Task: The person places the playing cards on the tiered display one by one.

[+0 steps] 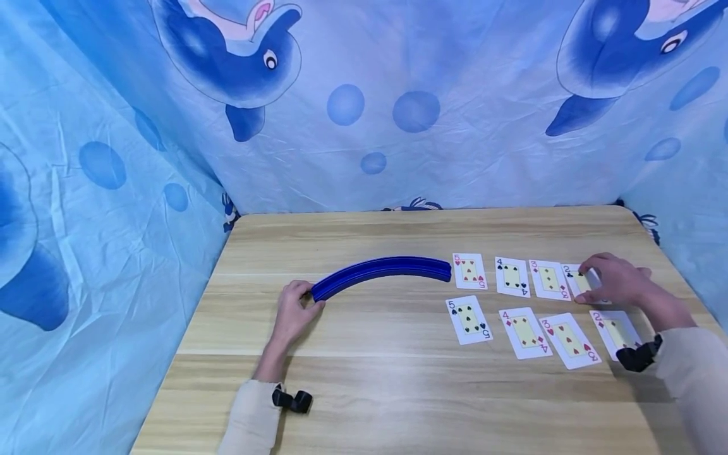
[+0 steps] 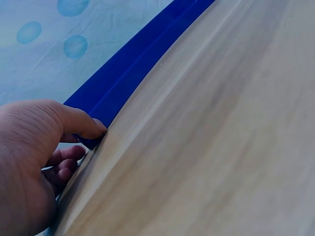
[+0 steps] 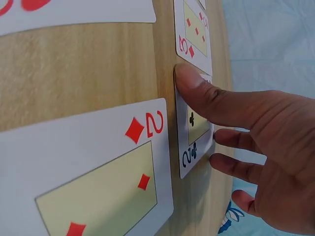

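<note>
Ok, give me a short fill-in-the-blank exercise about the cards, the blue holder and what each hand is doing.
1. The left hand grips one end of the curved ____ card holder.
2. The right hand presses its thumb on the 2 of ____ card.
3. The face-up cards on the table lie in ____ rows.
4. The card nearest the holder's other end is the ____ of hearts.

Missing words: blue; clubs; two; 5

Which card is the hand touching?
The 2 of clubs, last on the right in the far row. The right hand presses its thumb on it; the other seven cards lie untouched, even the 2 of diamonds just below it.
</note>
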`<action>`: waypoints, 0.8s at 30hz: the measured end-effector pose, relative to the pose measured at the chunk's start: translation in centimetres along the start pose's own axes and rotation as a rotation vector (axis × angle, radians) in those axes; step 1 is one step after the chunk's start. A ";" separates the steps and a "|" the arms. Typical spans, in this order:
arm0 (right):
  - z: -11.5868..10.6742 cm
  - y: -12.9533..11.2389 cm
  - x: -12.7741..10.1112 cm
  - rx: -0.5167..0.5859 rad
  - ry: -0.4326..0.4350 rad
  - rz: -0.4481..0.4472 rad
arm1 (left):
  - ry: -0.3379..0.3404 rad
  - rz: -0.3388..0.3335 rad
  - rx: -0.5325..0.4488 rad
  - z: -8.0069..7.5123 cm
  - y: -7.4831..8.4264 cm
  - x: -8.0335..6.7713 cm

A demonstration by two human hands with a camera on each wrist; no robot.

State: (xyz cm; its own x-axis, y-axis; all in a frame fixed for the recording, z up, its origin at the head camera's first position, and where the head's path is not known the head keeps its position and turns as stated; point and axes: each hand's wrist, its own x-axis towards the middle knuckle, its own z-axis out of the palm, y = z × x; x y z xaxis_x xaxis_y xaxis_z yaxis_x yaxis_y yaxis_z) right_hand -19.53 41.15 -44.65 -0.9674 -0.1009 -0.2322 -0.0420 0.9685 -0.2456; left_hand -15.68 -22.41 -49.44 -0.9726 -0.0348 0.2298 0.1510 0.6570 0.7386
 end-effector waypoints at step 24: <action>0.1 -0.8 -0.2 0.067 -0.004 0.045 | 0.002 -0.007 0.042 0.2 0.1 0.0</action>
State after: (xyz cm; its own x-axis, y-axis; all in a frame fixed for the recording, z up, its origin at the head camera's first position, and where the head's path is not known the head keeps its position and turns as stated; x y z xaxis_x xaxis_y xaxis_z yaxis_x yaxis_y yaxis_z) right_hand -19.31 40.43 -44.49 -0.9670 -0.0587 -0.2478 0.0183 0.9545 -0.2976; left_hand -15.69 -22.17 -49.46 -0.9732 -0.0406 0.2264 0.1372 0.6876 0.7131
